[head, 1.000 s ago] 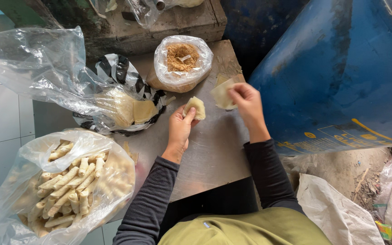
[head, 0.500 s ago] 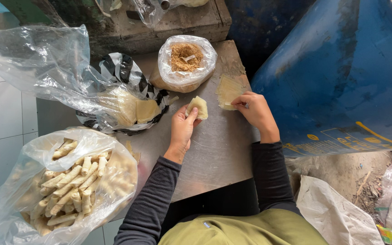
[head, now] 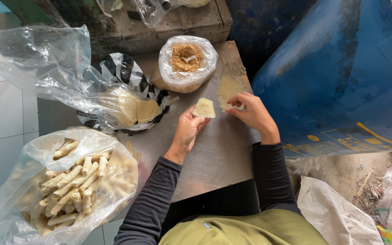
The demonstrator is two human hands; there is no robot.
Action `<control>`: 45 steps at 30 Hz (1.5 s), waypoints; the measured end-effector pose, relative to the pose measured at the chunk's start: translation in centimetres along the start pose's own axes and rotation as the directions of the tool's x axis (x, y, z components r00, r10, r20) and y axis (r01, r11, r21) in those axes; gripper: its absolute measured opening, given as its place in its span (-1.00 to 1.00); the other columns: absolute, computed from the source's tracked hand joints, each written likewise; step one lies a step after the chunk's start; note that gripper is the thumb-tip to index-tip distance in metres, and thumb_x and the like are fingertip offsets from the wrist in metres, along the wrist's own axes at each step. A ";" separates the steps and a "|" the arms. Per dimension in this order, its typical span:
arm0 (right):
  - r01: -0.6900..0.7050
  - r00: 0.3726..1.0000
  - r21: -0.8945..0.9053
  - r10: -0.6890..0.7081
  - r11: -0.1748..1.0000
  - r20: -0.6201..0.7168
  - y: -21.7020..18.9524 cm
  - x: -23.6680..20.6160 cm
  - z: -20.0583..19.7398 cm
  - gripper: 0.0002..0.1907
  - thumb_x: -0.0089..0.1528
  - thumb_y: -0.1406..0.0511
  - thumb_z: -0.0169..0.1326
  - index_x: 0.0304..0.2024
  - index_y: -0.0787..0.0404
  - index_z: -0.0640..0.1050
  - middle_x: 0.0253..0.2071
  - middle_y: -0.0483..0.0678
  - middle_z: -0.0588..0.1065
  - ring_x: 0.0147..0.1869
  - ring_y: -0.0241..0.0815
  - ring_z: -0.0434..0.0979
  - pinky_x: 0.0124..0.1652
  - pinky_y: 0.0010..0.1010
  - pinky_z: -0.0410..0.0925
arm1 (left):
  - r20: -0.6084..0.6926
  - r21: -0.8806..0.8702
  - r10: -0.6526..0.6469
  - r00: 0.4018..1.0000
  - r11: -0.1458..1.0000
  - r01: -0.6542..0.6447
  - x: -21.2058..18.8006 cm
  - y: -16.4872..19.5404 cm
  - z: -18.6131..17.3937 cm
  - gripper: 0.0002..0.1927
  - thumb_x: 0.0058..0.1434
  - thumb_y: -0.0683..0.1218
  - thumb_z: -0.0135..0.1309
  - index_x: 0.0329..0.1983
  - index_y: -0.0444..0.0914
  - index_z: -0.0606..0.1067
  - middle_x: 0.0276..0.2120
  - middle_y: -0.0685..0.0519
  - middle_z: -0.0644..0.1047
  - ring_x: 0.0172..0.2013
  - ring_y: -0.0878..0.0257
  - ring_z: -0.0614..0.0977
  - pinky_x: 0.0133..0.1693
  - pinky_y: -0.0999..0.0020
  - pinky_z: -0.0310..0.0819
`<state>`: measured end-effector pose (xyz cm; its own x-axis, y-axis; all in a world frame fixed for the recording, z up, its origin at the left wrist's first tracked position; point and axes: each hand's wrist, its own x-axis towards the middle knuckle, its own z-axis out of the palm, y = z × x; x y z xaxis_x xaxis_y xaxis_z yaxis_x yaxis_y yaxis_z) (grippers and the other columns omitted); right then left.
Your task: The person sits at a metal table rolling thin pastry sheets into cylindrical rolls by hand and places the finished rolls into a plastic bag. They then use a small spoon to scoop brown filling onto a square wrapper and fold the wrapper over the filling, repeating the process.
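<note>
Head view: left hand [head: 188, 131] fingers pinch a square pastry wrapper [head: 204, 108]; right hand [head: 250, 113] fingers press the wrapper stack [head: 229, 88] immediately right on the tabletop [head: 214, 159].

Soft, even daylight, faint shadows, sharp focus, slight wide-angle bending at the edges.

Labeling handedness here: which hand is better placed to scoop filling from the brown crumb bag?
Probably right. The right hand only rests on the flat wrappers, while the left hand holds a wrapper square.
</note>
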<state>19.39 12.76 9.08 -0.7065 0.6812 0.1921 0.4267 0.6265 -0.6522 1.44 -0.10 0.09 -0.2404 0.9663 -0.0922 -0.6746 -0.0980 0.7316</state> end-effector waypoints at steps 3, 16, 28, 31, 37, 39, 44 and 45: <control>0.190 0.980 0.229 -0.199 0.955 0.018 -1.2 0.0 1.0 -0.65 0.02 0.32 0.39 -0.20 0.28 0.58 -0.27 -0.06 0.54 -0.22 -0.20 0.48 -0.25 -0.40 0.36 | 0.050 0.112 -0.018 0.999 0.994 0.012 -0.2 -0.1 0.3 -0.46 0.27 -0.36 -0.13 0.35 -0.36 0.37 0.09 0.03 0.56 0.06 0.36 0.61 0.16 0.42 0.50; -0.183 0.976 0.661 0.053 0.728 0.212 0.5 -0.2 4.2 -0.86 0.33 0.33 0.19 -0.13 0.30 0.64 -0.31 -0.21 0.55 -0.26 -0.50 0.44 -0.25 -0.61 0.33 | -0.048 0.340 0.147 0.988 0.932 -0.122 -0.7 0.1 1.2 -0.63 0.33 -0.18 0.19 0.18 -0.38 0.52 -0.14 0.10 0.63 -0.20 0.46 0.59 -0.12 0.52 0.52; -0.009 0.885 0.210 0.106 0.978 -0.454 3.5 0.0 1.1 -0.94 0.33 0.44 0.19 -0.14 0.29 0.63 -0.30 -0.10 0.53 -0.27 -0.31 0.43 -0.25 -0.49 0.33 | -0.183 0.295 0.135 0.974 0.952 -0.077 -0.1 0.0 0.5 -0.73 0.36 -0.15 0.09 0.09 -0.31 0.55 -0.17 0.10 0.64 -0.19 0.41 0.65 -0.09 0.41 0.65; 0.058 0.983 -0.016 -0.060 0.998 -0.175 3.2 -0.4 0.6 -0.87 0.19 0.49 0.19 -0.22 0.27 0.65 -0.27 -0.01 0.56 -0.22 -0.16 0.57 -0.23 -0.41 0.41 | -0.193 0.317 0.129 0.973 0.946 -0.062 -0.1 0.0 0.4 -0.74 0.37 -0.16 0.08 0.09 -0.32 0.55 -0.16 0.09 0.63 -0.19 0.40 0.65 -0.08 0.40 0.66; -0.022 0.998 -0.033 0.024 0.999 0.054 3.0 -0.5 0.0 -0.87 0.12 0.46 0.24 -0.27 0.23 0.67 -0.31 0.00 0.58 -0.25 -0.14 0.61 -0.24 -0.38 0.43 | -0.181 0.289 0.138 0.974 0.954 -0.081 -0.1 0.1 0.4 -0.73 0.37 -0.16 0.08 0.09 -0.33 0.55 -0.16 0.09 0.63 -0.19 0.40 0.65 -0.09 0.41 0.65; -0.055 0.997 -0.042 0.057 0.998 0.056 3.4 -0.8 -0.1 -0.87 0.11 0.44 0.26 -0.27 0.25 0.67 -0.33 0.00 0.59 -0.28 -0.16 0.60 -0.25 -0.38 0.43 | -0.188 0.315 0.131 0.973 0.947 -0.067 -0.1 0.1 0.6 -0.74 0.37 -0.16 0.08 0.09 -0.34 0.55 -0.17 0.08 0.63 -0.20 0.40 0.64 -0.09 0.40 0.65; -0.142 0.970 0.624 0.233 0.768 -0.066 5.0 -0.8 -0.4 -0.90 0.36 0.39 0.15 -0.11 0.32 0.60 -0.24 -0.05 0.58 -0.19 -0.27 0.53 -0.15 -0.42 0.42 | -0.181 0.301 0.114 0.977 0.952 -0.055 -0.4 0.4 0.7 -0.73 0.37 -0.16 0.07 0.11 -0.32 0.54 -0.16 0.09 0.63 -0.19 0.41 0.64 -0.09 0.41 0.64; -0.092 0.972 0.777 0.225 0.623 -0.065 5.3 -0.8 -0.6 -0.89 0.40 0.39 0.12 -0.06 0.33 0.59 -0.20 -0.06 0.59 -0.16 -0.30 0.54 -0.10 -0.44 0.43 | -0.179 0.295 0.115 0.977 0.954 -0.058 -0.4 0.4 0.7 -0.72 0.37 -0.16 0.07 0.11 -0.32 0.54 -0.16 0.09 0.62 -0.19 0.41 0.64 -0.09 0.41 0.63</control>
<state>22.62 15.76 5.92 -0.5545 0.8276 0.0874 -0.1079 0.0327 -0.9936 1.73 -0.41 0.91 -0.4375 0.8901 -0.1274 -0.4239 -0.0792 0.9022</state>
